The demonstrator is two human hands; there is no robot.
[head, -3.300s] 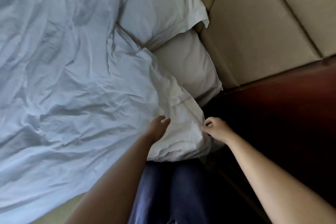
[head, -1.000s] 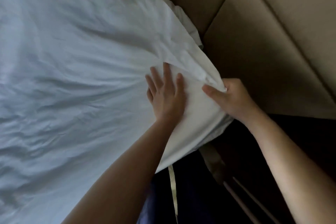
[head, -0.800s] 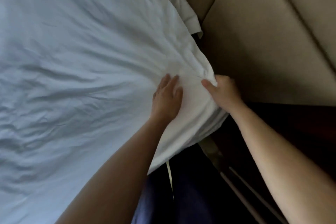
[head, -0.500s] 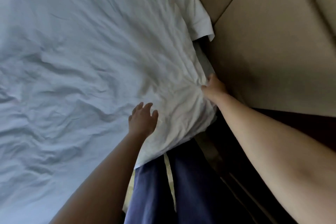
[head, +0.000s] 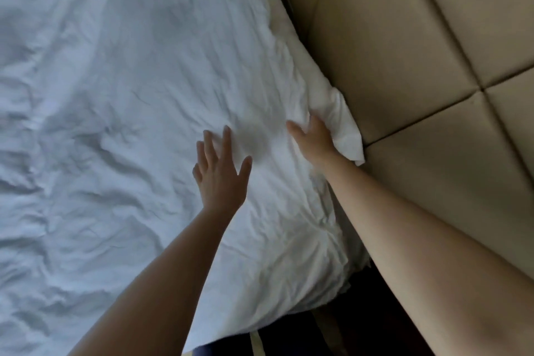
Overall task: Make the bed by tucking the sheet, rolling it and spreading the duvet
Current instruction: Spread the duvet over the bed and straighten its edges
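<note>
My left hand [head: 221,173] lies spread on the crumpled white fabric duvet [head: 130,89] stretching toward ten o'clock; at two o'clock my right hand [head: 313,140] grips its corner by the tan padded headboard [head: 433,52]. Spreading, I judge; next, flatten that corner.

Padded headboard [head: 404,52] fills right side of view: tan, leather-like panels, smooth, slight sheen. Deep seams [head: 482,89] divide headboard into large slanted rectangles; two seams cross toward its right part. Bed [head: 115,95] lies left of headboard, its edge pressed against panels. At foot of headboard, beside near bed corner, dark gap [head: 375,312]; what lies in it is unreadable. Light soft, without hard shadows: cooler and brighter well left of headboard, dimmer and warmer on panels themselves.
</note>
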